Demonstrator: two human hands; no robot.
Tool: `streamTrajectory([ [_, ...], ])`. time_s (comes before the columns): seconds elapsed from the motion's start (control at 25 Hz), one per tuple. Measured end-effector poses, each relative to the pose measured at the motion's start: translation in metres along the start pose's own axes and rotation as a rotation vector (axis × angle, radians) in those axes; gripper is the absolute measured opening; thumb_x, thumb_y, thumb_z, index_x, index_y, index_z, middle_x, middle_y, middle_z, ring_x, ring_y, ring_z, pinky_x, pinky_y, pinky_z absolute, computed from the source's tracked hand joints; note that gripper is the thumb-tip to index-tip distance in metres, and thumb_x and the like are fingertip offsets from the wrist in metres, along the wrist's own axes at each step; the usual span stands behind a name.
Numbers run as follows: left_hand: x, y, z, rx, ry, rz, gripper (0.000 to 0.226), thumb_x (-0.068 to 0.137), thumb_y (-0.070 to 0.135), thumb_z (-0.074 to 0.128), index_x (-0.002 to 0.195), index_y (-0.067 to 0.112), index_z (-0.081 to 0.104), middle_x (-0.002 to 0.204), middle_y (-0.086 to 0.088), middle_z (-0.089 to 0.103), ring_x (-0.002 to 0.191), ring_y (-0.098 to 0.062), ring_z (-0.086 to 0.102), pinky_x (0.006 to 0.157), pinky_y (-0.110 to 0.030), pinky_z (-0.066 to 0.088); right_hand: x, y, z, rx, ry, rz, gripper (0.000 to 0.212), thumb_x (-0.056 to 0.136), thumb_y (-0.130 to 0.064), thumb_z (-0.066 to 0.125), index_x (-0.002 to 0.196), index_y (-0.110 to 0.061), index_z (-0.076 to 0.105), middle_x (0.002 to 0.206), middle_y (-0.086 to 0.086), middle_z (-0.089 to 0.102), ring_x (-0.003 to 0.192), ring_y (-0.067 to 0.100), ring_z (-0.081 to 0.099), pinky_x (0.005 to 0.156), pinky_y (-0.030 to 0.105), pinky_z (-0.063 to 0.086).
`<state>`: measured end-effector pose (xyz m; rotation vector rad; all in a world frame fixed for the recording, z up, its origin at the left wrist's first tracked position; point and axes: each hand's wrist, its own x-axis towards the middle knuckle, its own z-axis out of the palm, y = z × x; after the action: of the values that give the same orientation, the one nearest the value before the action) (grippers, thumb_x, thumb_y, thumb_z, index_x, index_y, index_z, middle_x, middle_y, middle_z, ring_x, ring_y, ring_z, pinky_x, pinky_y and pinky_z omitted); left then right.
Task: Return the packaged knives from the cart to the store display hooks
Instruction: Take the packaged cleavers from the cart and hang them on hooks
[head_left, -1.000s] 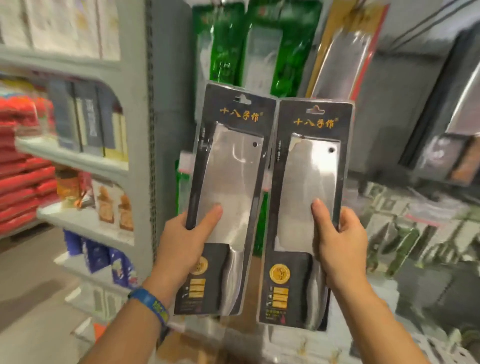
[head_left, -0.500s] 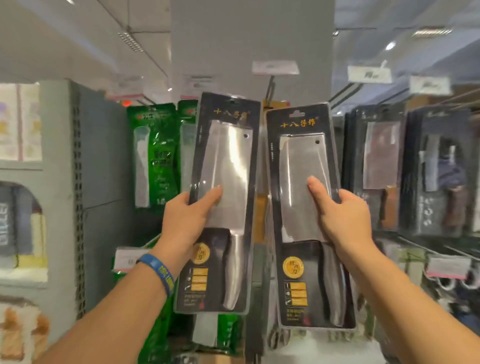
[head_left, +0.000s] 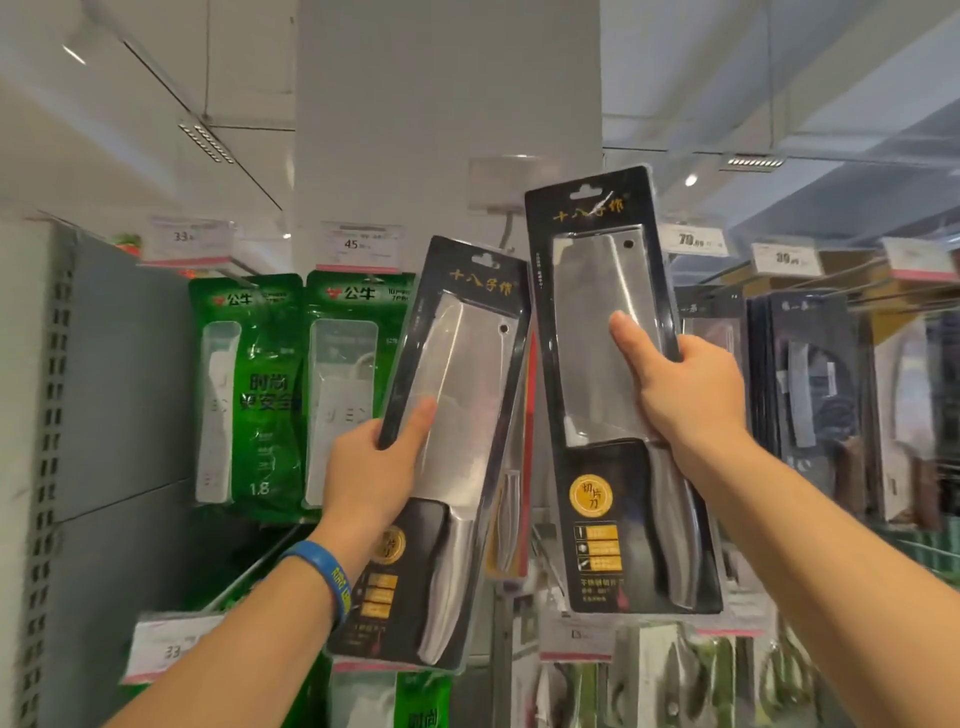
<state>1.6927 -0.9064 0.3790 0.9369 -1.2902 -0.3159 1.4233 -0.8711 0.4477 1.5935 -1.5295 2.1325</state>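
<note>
Since both knife packs are in hand and neither hangs free, I'd put this pair about halfway: carried up to the display, not hooked yet.

Far left there's a grey shelf upright (head_left: 52, 415), then two green packs (head_left: 260, 395) hanging under price tags (head_left: 358, 247). Next is the left grip (head_left: 369, 467), blue wristband (head_left: 332, 577) on that arm. It's wrapped around the left knife pack (head_left: 462, 415), thumb across the clear front, and the pack is tilted with its top leaning right.

Right beside it, the right knife pack (head_left: 613, 415) is held higher and nearly upright by the right grip (head_left: 685, 400), thumb on the blade window. There's a pale glint at its hang hole — can't tell if a hook is actually through it.

Further right, dark knife packs (head_left: 800, 395) already hang in rows.

What's left, I reckon, is to seat the right one and then the left. There's no cart in view, so no idea how many more are waiting.
</note>
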Motion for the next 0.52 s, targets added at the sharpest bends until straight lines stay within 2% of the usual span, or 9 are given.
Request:
streamTrajectory([
  [0.08, 0.006, 0.002, 0.007, 0.005, -0.027, -0.002, 0.086, 0.066, 0.088, 0.057, 0.079, 0.004, 0.070, 0.075, -0.009, 0.072, 0.074, -0.029, 0.070, 0.071, -0.050, 0.058, 0.003, 0.000, 0.000, -0.028, -0.005, -0.001, 0.077, 0.073, -0.091, 0.054, 0.076, -0.014, 0.050, 0.086, 0.002, 0.054, 0.082, 0.020, 0.050, 0.075, 0.044, 0.045],
  [0.16, 0.010, 0.005, 0.013, 0.016, -0.063, 0.001, 0.081, 0.065, 0.088, 0.055, 0.078, 0.010, 0.071, 0.074, -0.004, 0.073, 0.072, -0.023, 0.070, 0.070, -0.047, 0.060, 0.003, 0.003, 0.001, -0.022, 0.004, 0.002, 0.095, 0.073, -0.090, 0.055, 0.080, 0.004, 0.056, 0.076, 0.016, 0.054, 0.071, 0.025, 0.051, 0.074, 0.056, 0.050],
  [0.2, 0.012, 0.005, 0.016, 0.023, -0.074, -0.001, 0.081, 0.064, 0.089, 0.055, 0.081, 0.013, 0.072, 0.077, -0.003, 0.073, 0.075, -0.021, 0.070, 0.072, -0.047, 0.060, 0.002, 0.004, 0.001, -0.016, 0.004, 0.009, 0.099, 0.073, -0.090, 0.056, 0.083, 0.008, 0.056, 0.076, 0.023, 0.054, 0.068, 0.027, 0.049, 0.077, 0.058, 0.052],
  [0.28, 0.013, 0.003, 0.021, 0.030, -0.088, -0.016, 0.093, 0.061, 0.093, 0.052, 0.101, 0.011, 0.071, 0.096, -0.005, 0.074, 0.091, -0.024, 0.069, 0.084, -0.048, 0.058, -0.001, 0.006, 0.001, -0.002, -0.012, 0.018, 0.102, 0.071, -0.091, 0.056, 0.087, 0.010, 0.058, 0.078, 0.026, 0.059, 0.067, 0.033, 0.051, 0.079, 0.059, 0.053],
  [0.36, 0.014, 0.000, 0.024, 0.005, -0.091, -0.044, 0.101, 0.057, 0.093, 0.053, 0.111, 0.010, 0.069, 0.106, -0.006, 0.072, 0.099, -0.025, 0.068, 0.089, -0.049, 0.056, -0.003, 0.009, 0.003, 0.010, -0.032, 0.018, 0.105, 0.070, -0.090, 0.058, 0.094, 0.013, 0.061, 0.090, 0.029, 0.067, 0.078, 0.044, 0.063, 0.080, 0.059, 0.053],
  [0.44, 0.014, -0.001, 0.024, 0.007, -0.082, -0.031, 0.081, 0.062, 0.090, 0.056, 0.090, 0.017, 0.073, 0.084, 0.004, 0.074, 0.083, -0.017, 0.070, 0.079, -0.047, 0.059, -0.003, 0.009, 0.004, 0.022, -0.041, 0.022, 0.106, 0.069, -0.091, 0.058, 0.097, 0.012, 0.062, 0.096, 0.029, 0.069, 0.089, 0.047, 0.065, 0.081, 0.060, 0.056],
  [0.52, 0.014, 0.001, 0.023, 0.057, -0.074, 0.020, 0.069, 0.066, 0.087, 0.056, 0.068, 0.019, 0.067, 0.062, 0.009, 0.068, 0.060, -0.009, 0.064, 0.062, -0.040, 0.056, -0.003, 0.007, 0.005, 0.039, -0.054, 0.027, 0.109, 0.066, -0.093, 0.057, 0.099, 0.010, 0.063, 0.097, 0.028, 0.070, 0.091, 0.047, 0.066, 0.081, 0.061, 0.056],
])
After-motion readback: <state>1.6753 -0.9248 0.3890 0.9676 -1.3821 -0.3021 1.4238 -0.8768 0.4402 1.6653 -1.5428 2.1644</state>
